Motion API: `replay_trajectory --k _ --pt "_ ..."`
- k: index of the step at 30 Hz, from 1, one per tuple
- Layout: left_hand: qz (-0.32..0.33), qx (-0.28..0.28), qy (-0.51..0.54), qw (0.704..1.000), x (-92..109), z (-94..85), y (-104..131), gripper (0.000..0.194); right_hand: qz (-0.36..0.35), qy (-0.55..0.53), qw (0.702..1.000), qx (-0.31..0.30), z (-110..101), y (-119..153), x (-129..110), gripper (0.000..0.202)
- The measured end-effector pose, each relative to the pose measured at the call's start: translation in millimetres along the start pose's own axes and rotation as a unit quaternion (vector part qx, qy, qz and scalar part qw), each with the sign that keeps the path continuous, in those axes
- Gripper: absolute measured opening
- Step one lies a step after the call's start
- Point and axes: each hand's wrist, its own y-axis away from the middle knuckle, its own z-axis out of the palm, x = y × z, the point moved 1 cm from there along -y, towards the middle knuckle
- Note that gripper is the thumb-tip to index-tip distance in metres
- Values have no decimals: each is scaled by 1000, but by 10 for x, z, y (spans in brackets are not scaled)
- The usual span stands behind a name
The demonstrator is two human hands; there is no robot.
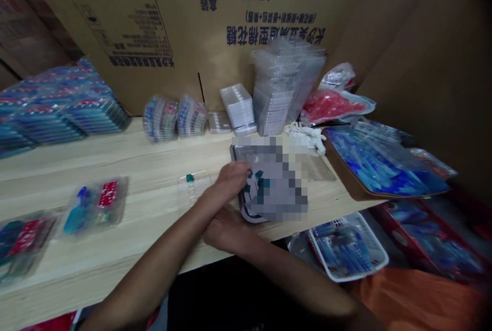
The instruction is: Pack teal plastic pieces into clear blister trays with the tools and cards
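My left hand [232, 178] reaches over the left side of a grey tray [246, 214], its fingertips close together beside small dark green pieces [260, 182]. What they hold, if anything, is too small to tell. Below it, my right hand [223, 231] is under the crossed left forearm near the table's front edge, its fingers mostly hidden. Just left of the hands lies a clear plastic tray [192, 192] with one green piece [189, 178] at its top. Part of the grey tray is pixelated.
Stacks of clear trays [272, 95] and fanned packs [160, 118] line the back. Packed blisters [96, 205] lie left. At right are white gloves [307, 136], a brown box [346, 182] of blue packets and a white basket [378, 259] below table level.
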Motion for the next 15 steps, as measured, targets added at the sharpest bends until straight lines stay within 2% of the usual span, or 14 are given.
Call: replay_trajectory --k 2,5,7,8,10,11,12,13,15 --pt "0 -40 6 999 136 135 -180 11 18 -13 1000 18 -53 9 21 26" --pt "-9 -46 22 999 92 236 -331 8 48 2 998 -27 -109 6 43 34" --pt "-26 -36 39 998 -6 209 -382 13 41 19 997 -60 -145 20 33 31" --pt "-35 -28 42 998 -53 170 -391 16 30 27 998 -54 -174 42 26 31" --pt "-67 -5 103 992 -130 59 -368 23 8 35 999 -4 -267 127 29 32" --pt "-89 6 176 980 -158 -3 -331 25 10 30 999 26 -331 188 54 33" --pt "-113 17 272 955 -179 -61 -277 25 28 17 998 55 -404 256 100 35" --pt "-135 28 379 915 -190 -113 -209 25 60 -2 995 85 -484 324 169 36" --pt "-161 45 554 816 -181 -189 -46 34 141 -46 976 162 -647 433 357 39"
